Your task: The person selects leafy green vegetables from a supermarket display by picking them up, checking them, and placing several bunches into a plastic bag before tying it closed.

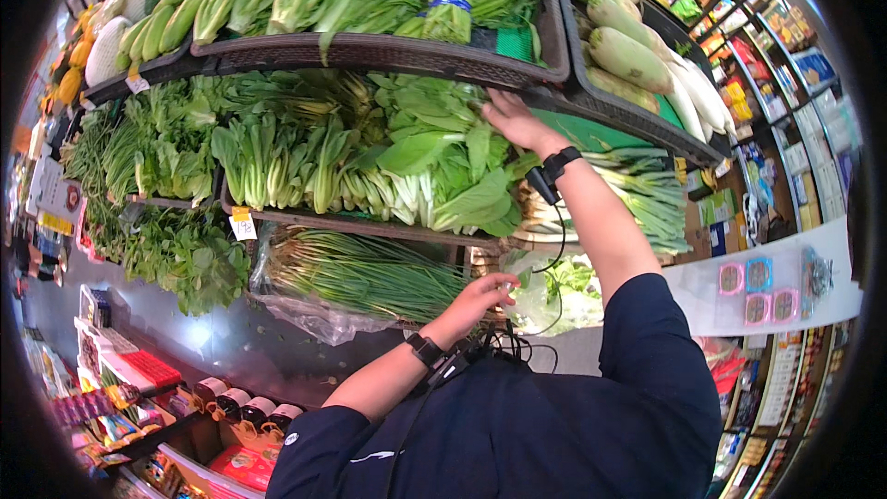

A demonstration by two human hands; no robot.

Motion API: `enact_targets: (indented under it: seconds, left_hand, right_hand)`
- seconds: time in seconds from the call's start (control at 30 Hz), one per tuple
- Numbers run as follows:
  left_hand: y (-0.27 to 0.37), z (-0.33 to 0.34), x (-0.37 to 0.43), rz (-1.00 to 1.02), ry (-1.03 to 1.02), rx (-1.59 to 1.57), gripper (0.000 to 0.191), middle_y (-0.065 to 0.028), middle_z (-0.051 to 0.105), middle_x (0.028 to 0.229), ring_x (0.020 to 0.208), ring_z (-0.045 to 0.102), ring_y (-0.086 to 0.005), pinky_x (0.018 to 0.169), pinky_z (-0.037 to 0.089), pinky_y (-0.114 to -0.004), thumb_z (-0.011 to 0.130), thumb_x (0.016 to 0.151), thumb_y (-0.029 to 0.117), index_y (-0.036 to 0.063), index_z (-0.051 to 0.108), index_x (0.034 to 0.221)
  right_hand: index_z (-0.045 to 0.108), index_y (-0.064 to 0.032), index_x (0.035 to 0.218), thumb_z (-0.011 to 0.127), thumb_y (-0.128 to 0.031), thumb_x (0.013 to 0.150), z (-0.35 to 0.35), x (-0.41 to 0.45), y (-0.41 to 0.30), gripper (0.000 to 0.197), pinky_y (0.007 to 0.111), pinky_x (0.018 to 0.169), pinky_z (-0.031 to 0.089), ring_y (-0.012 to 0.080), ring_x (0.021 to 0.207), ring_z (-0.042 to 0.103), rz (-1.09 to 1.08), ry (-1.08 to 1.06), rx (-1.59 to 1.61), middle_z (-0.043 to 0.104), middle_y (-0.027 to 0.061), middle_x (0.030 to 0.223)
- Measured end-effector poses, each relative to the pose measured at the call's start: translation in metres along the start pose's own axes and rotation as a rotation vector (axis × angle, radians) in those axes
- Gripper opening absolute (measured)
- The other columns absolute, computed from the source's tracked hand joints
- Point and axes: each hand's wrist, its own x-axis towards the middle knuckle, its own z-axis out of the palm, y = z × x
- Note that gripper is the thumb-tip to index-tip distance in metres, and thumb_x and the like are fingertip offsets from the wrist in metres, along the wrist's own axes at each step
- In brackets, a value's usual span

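Note:
My right hand (516, 121) reaches to the back right of a heap of leafy greens (443, 152) with pale stems. Its fingers are stretched out against the leaves, and the tips are partly hidden. Lower down, in front of my body, my left hand (479, 298) has thumb and fingertips together on what looks like the edge of a clear plastic bag (578, 308). Light green leaves show in or behind that bag. The greens lie in a dark crate (360, 222), and just left of my left hand are bunched spring onions (367, 270).
An upper crate (374, 52) of leafy vegetables overhangs the heap, beside white radishes (627, 59). Leeks (634, 187) lie right of my forearm. A price tag (242, 225) hangs at the crate's front. Cables (547, 350) run near my waist. Bottles (256, 410) stand at lower left.

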Motion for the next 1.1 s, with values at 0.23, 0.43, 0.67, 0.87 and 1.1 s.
enact_targets:
  seconds: [0.23,0.43,0.67,0.87,1.1]
  left_hand:
    - [-0.004,0.019,0.013,0.009,0.028,0.073,0.031,-0.0046,0.060,0.117,0.098,0.060,-0.0159,0.089,0.045,-0.029,0.053,0.094,0.013,0.0031,0.054,0.124]
    - [0.036,-0.006,0.015,0.427,0.505,0.976,0.046,-0.0140,0.061,0.106,0.094,0.060,-0.0253,0.082,0.048,-0.033,0.069,0.079,0.009,0.0039,0.055,0.122]
    - [0.086,-0.033,0.056,0.641,0.726,1.600,0.069,-0.0140,0.054,0.118,0.110,0.050,-0.0345,0.092,0.044,-0.043,0.081,0.065,0.015,0.0070,0.051,0.128]
    - [0.088,-0.052,0.066,0.665,0.866,1.550,0.043,-0.0173,0.064,0.100,0.091,0.061,-0.0371,0.078,0.051,-0.043,0.070,0.082,0.030,0.0013,0.062,0.113]
    - [0.081,-0.073,0.076,0.610,1.280,1.272,0.038,-0.0203,0.064,0.090,0.087,0.060,-0.0391,0.076,0.049,-0.044,0.065,0.086,0.032,-0.0050,0.065,0.098]
  right_hand:
    - [0.049,-0.0004,0.131,0.055,-0.033,0.094,-0.052,-0.125,0.021,0.050,0.038,0.107,0.036,0.0372,0.127,0.045,-0.236,0.249,0.008,0.048,0.0222,0.136]
    - [0.056,-0.0020,0.122,0.061,-0.023,0.091,-0.063,-0.244,0.027,0.038,0.034,0.088,0.050,0.0218,0.104,0.061,0.083,0.261,0.348,0.061,0.0119,0.119]
    - [0.057,0.0003,0.120,0.064,-0.019,0.089,-0.002,-0.322,0.068,0.038,0.031,0.080,0.051,0.0193,0.097,0.063,0.279,0.263,0.441,0.063,0.0128,0.114]
    - [0.056,-0.0016,0.122,0.065,-0.021,0.089,0.020,-0.355,0.079,0.039,0.032,0.082,0.051,0.0217,0.100,0.063,0.365,0.282,0.488,0.063,0.0133,0.115]
    - [0.057,-0.0016,0.123,0.065,-0.023,0.088,0.027,-0.374,0.093,0.042,0.034,0.085,0.050,0.0248,0.101,0.063,0.413,0.305,0.495,0.062,0.0146,0.117]
